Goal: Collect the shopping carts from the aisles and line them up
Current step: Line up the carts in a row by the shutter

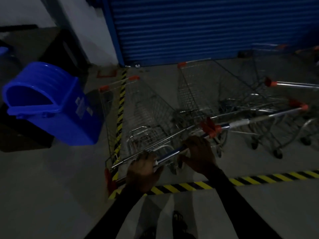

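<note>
A wire shopping cart (138, 114) with orange corner caps stands right in front of me. Its chrome handle bar (170, 152) runs up to the right. My left hand (144, 171) grips the bar at its lower left part. My right hand (200, 154) grips the same bar a little higher, near the orange end piece (211, 129). A second cart (203, 87) stands just to the right of mine, alongside it. More carts (276, 107) stand at the right, with handles pointing right. The scene is dim.
A blue plastic bin (51, 104) sits on a dark stand at the left. A blue roller shutter (189, 28) closes the back. Yellow-black floor tape (241, 181) runs across the floor near my feet, and another strip (121, 100) runs under the cart's left side.
</note>
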The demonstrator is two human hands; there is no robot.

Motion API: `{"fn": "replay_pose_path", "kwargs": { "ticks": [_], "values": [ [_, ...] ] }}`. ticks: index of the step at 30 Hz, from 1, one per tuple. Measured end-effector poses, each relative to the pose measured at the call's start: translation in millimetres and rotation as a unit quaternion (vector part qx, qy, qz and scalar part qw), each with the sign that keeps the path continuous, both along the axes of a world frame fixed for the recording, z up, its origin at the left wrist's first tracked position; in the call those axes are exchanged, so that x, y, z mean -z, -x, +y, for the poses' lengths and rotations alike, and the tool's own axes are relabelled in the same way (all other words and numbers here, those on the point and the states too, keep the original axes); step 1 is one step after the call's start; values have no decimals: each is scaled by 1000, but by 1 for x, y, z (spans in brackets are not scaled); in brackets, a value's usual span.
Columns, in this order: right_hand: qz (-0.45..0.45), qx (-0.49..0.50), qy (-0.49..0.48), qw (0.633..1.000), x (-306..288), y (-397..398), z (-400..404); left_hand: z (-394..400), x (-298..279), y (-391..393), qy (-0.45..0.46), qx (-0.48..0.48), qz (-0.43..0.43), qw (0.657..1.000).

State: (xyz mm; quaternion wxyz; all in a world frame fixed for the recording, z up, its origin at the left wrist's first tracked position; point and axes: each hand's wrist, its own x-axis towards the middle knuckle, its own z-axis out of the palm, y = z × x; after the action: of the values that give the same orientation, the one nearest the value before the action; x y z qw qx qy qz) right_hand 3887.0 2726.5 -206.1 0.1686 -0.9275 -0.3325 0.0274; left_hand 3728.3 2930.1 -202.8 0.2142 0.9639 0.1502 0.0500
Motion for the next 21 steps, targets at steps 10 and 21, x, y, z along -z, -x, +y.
{"fn": "replay_pose_path", "kwargs": {
  "ticks": [10, 21],
  "values": [
    [78, 286, -52, 954, -32, 114, -57, -38, -17, 0, -9, 255, -67, 965],
    [25, 561, -86, 823, -88, 248, -157, -146, -55, 13, 59, 463, -109, 877]
  ]
}}
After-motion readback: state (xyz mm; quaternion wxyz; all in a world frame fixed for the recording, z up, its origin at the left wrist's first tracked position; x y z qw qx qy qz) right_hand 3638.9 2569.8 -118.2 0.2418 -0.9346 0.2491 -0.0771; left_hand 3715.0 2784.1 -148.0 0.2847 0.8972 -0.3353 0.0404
